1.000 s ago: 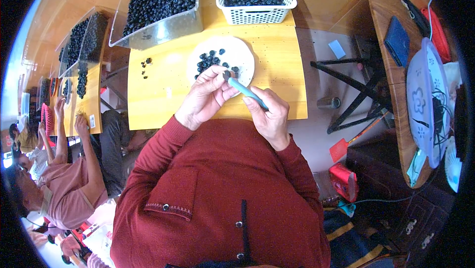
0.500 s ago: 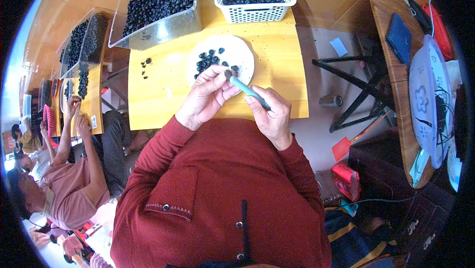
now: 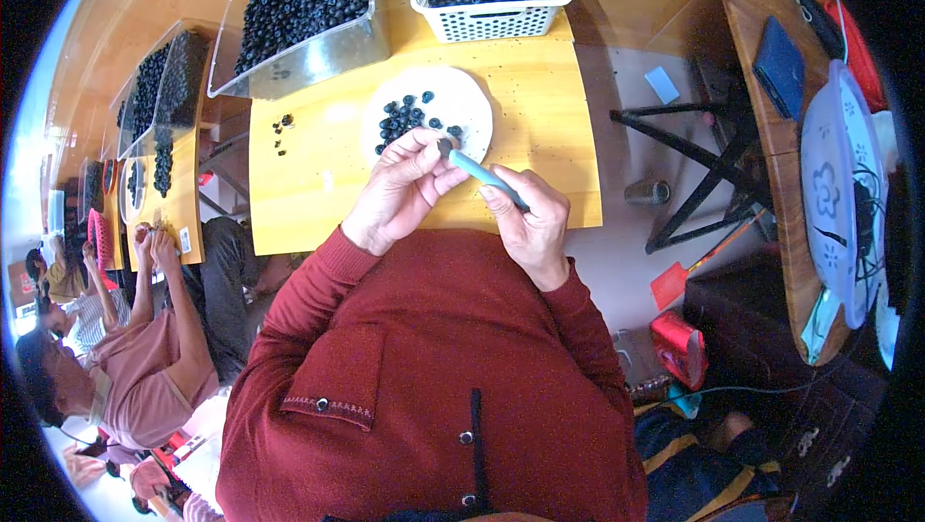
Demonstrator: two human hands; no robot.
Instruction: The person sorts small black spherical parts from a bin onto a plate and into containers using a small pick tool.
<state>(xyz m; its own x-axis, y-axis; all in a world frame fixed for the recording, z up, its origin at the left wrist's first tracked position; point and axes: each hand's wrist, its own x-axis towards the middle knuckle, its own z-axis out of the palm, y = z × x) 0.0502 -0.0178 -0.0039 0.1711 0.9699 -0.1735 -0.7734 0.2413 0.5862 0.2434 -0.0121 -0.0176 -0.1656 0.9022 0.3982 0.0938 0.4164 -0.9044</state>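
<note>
Nearest is the wearer's dark red sweater [image 3: 424, 329], its two sleeves reaching up to hands that meet over the near edge of a yellow table [image 3: 540, 117]. The right hand [image 3: 530, 223] is closed around a slim blue-green tool [image 3: 488, 178], thumb along the handle. The left hand [image 3: 400, 185] pinches a small dark piece, apparently a berry [image 3: 444, 147], between thumb and fingers, right at the tool's far end — whether the tip touches or enters it cannot be told. If the tool slipped off the round surface, it could jab the left fingertips, which sit close to it; too hard a pinch could crush the berry or shoot it away. Just beyond lies a white plate [image 3: 479, 106] with loose berries gathered mostly on its left; a forearm knocking the rim might set them rolling. Left of the plate, some dark bits [image 3: 281, 124] lie on the wood. Farthest back stand a clear bin [image 3: 352, 50] and a white basket [image 3: 501, 24], both heaped with dark berries — a bump could spill the top layer
</note>
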